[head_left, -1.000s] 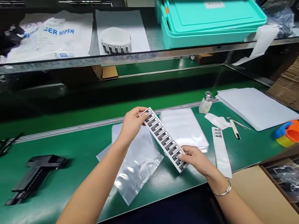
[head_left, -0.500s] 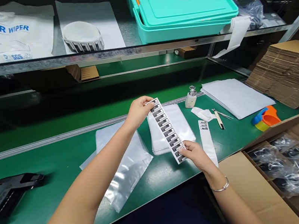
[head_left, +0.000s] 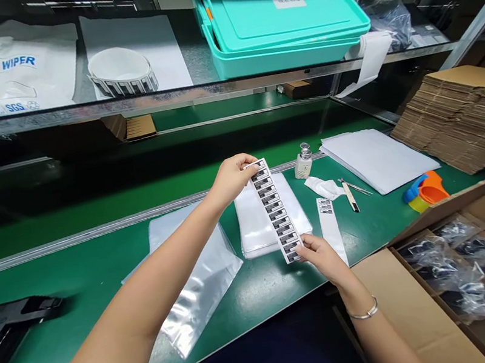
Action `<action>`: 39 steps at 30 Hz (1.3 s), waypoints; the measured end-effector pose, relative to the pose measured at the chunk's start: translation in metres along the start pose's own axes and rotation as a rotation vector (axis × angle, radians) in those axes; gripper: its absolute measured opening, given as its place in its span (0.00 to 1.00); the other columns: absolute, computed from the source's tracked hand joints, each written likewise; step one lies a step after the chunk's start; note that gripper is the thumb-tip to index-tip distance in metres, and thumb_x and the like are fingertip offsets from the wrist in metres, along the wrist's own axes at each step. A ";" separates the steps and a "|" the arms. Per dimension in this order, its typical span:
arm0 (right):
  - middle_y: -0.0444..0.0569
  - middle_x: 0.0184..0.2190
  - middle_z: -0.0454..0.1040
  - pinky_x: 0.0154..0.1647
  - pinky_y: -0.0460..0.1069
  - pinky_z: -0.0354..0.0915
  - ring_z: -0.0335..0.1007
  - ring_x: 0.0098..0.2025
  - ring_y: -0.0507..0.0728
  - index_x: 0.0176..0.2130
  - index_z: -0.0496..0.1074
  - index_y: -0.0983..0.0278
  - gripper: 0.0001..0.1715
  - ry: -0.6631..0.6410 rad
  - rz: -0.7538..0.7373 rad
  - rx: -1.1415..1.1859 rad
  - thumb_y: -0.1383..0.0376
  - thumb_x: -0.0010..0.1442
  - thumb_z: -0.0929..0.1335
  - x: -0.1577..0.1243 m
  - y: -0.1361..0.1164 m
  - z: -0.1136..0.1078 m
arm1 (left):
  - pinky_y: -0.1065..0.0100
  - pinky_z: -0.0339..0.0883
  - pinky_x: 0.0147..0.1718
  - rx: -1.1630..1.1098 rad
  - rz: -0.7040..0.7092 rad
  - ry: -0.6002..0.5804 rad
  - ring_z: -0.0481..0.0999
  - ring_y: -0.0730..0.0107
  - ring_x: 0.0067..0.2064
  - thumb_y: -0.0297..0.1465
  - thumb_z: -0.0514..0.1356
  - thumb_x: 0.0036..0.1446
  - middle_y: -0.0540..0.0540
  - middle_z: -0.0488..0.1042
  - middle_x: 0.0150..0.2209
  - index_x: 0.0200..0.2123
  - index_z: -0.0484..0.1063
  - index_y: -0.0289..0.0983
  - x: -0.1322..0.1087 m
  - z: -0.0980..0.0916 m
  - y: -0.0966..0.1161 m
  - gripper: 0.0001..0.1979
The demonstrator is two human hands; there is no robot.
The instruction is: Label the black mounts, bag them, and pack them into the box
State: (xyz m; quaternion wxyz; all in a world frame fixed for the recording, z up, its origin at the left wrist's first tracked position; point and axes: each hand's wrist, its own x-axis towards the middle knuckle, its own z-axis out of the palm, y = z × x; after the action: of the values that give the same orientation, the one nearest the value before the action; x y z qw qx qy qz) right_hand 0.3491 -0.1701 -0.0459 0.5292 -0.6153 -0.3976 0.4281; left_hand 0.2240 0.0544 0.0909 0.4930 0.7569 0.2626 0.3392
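Observation:
A strip of black-and-white labels (head_left: 277, 211) is stretched between my two hands, tilted, above a stack of clear plastic bags (head_left: 250, 229). My left hand (head_left: 237, 176) pinches its upper end between thumb and fingers. At the lower end, my right hand (head_left: 321, 255) grips the strip near its bottom corner. To the left, loose clear plastic bags (head_left: 196, 293) lie partly beneath my left forearm. Just right of the stack lies another label strip (head_left: 332, 231), mostly blank backing with a few labels at its top.
Tweezers (head_left: 356, 187), a cutter knife (head_left: 350, 196), a small bottle (head_left: 303, 163), white sheets (head_left: 379, 160) and a tape dispenser (head_left: 428, 192) sit rightward. A carton (head_left: 418, 301) holds bagged items. Flat cardboard (head_left: 465, 109) is stacked behind. A black scanner-like device (head_left: 12, 328) lies left. A shelf (head_left: 183, 96) spans above.
The view has shifted slightly, so the bench and shelf items appear a little further left. The label strip is held more upright, both hands still gripping its ends.

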 end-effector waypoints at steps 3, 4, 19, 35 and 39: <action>0.52 0.41 0.77 0.43 0.53 0.68 0.72 0.44 0.61 0.43 0.76 0.62 0.25 0.287 -0.030 -0.097 0.48 0.52 0.71 -0.003 0.001 -0.017 | 0.71 0.61 0.27 0.026 0.031 -0.021 0.67 0.74 0.26 0.34 0.60 0.49 0.50 0.73 0.27 0.32 0.73 0.34 0.001 0.008 0.006 0.10; 0.53 0.40 0.77 0.43 0.53 0.68 0.72 0.43 0.60 0.43 0.76 0.62 0.26 0.361 -0.031 -0.074 0.47 0.52 0.72 -0.004 0.001 -0.022 | 0.71 0.61 0.28 0.045 0.046 -0.026 0.68 0.74 0.27 0.34 0.59 0.49 0.50 0.73 0.28 0.33 0.73 0.35 0.000 0.011 0.008 0.09; 0.55 0.45 0.77 0.31 0.49 0.73 0.76 0.37 0.57 0.49 0.74 0.62 0.41 -0.063 0.094 0.603 0.34 0.54 0.63 -0.006 -0.027 -0.007 | 0.69 0.59 0.29 0.544 0.596 -0.233 0.73 0.68 0.31 0.29 0.53 0.62 0.47 0.77 0.31 0.35 0.73 0.38 -0.063 0.060 0.031 0.09; 0.64 0.47 0.76 0.39 0.52 0.66 0.73 0.40 0.62 0.53 0.71 0.70 0.23 0.549 0.289 -0.618 0.64 0.59 0.65 0.072 0.009 -0.151 | 0.69 0.65 0.28 0.833 0.596 -0.602 0.73 0.66 0.33 0.28 0.46 0.67 0.42 0.75 0.38 0.45 0.69 0.37 -0.187 0.066 -0.060 0.13; 0.57 0.46 0.75 0.43 0.54 0.68 0.73 0.41 0.58 0.51 0.71 0.67 0.19 0.525 0.390 -0.734 0.60 0.63 0.66 0.079 0.024 -0.163 | 0.69 0.69 0.32 0.750 0.433 -0.542 0.76 0.66 0.37 0.30 0.46 0.67 0.44 0.76 0.39 0.46 0.70 0.39 -0.199 0.040 -0.076 0.14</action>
State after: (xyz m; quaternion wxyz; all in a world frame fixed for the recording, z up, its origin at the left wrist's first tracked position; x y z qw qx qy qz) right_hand 0.5294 -0.1487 -0.0659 0.2698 -0.9113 -0.2527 0.1813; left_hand 0.1244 -0.0859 -0.0418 0.1562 0.9796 0.0663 0.1076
